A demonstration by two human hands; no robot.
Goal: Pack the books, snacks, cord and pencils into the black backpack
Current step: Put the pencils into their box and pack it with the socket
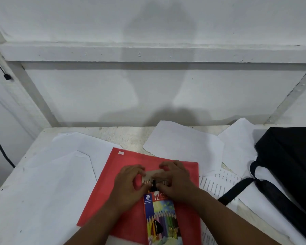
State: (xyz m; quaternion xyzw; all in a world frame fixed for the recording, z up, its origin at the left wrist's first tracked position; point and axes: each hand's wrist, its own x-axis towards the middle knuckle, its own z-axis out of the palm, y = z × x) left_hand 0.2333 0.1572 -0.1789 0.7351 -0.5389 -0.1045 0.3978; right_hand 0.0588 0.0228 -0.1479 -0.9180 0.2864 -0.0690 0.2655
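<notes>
A box of coloured pencils (162, 218) lies lengthwise on a red book (185, 175) in the middle of the table. Its top flap is open and pencil tips show at the far end. My left hand (129, 186) pinches the left side of that open end. My right hand (177, 181) pinches the flap and the right side. The black backpack (290, 167) lies at the right edge of the table, with a strap (237, 190) trailing toward the book. Snacks and cord are not in view.
Loose white paper sheets (182, 144) cover most of the table (113, 133), some printed with text at the right of the book. A white wall stands right behind the table. A black cable (0, 147) hangs at the far left.
</notes>
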